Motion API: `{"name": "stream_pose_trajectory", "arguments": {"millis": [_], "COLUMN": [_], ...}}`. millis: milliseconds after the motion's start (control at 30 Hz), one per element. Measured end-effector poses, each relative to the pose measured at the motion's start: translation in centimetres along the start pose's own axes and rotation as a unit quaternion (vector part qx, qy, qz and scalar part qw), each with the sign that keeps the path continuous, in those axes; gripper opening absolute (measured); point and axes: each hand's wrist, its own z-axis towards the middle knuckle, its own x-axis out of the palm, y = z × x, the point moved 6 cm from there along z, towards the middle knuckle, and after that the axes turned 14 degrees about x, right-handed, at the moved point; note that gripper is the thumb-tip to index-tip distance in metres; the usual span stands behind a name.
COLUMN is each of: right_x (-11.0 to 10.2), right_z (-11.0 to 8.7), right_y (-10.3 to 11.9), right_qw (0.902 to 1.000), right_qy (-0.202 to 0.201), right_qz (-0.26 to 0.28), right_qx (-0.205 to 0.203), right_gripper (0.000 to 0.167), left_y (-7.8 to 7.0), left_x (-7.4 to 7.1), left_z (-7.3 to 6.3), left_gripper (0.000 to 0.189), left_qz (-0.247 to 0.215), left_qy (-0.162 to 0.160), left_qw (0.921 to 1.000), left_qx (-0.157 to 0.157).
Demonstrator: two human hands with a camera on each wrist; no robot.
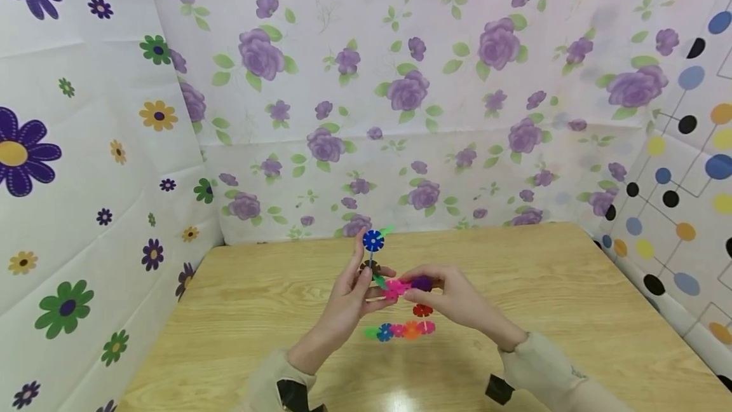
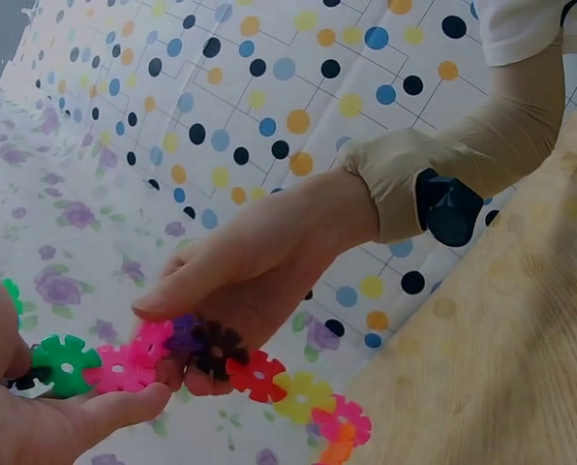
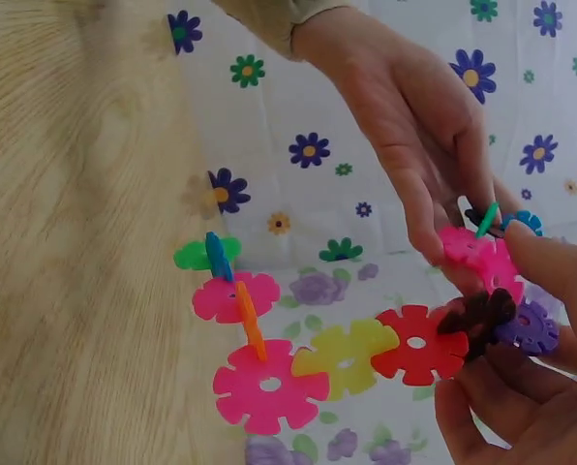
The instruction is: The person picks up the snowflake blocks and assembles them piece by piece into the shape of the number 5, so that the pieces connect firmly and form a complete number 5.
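A chain of colourful plastic snowflake discs (image 3: 419,344), slotted edge to edge, is held up above the table between both hands. My left hand (image 1: 337,310) holds one end, where a dark disc, a green disc (image 2: 67,366) and a pink disc lie against its fingers; a blue disc (image 1: 373,241) sticks up above. My right hand (image 1: 460,301) pinches the chain by its purple disc (image 3: 529,327) and neighbouring discs. From the right hand the chain hangs down through red, a yellow disc (image 3: 345,358) and pink, then turns left through orange, pink and blue to a green disc (image 3: 207,253).
Below the hands spreads a wood-grain table (image 1: 229,336). Patterned cloths surround it: purple roses on the back cloth (image 1: 366,113), daisies on the left cloth (image 1: 91,170), coloured dots on the right cloth (image 1: 686,208). Dark wrist cameras sit on both sleeves.
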Motion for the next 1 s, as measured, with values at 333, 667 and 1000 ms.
{"name": "stream_pose_trajectory", "arguments": {"millis": [333, 667, 1000], "right_x": [0.1, 0.6, 0.8], "right_z": [-0.1, 0.0, 0.2], "right_y": [-0.2, -0.8, -0.8], "right_qw": [0.9995, 0.9994, 0.999], "right_qy": [-0.012, 0.022, 0.031], "right_qz": [0.026, 0.028, 0.031], "right_qx": [0.015, 0.0, -0.011], "right_gripper": [0.031, 0.027, 0.033], "left_y": [-0.6, -2.8, -1.9], "left_x": [-0.8, -3.0, -1.9], "left_z": [-0.4, 1.2, 1.8], "left_gripper": [0.062, 0.036, 0.05], "left_qz": [0.096, 0.219, 0.177], "left_qy": [-0.055, -0.129, 0.032], "left_qw": [0.9938, 0.9582, 0.9766], "left_qx": [0.004, 0.131, 0.118]}}
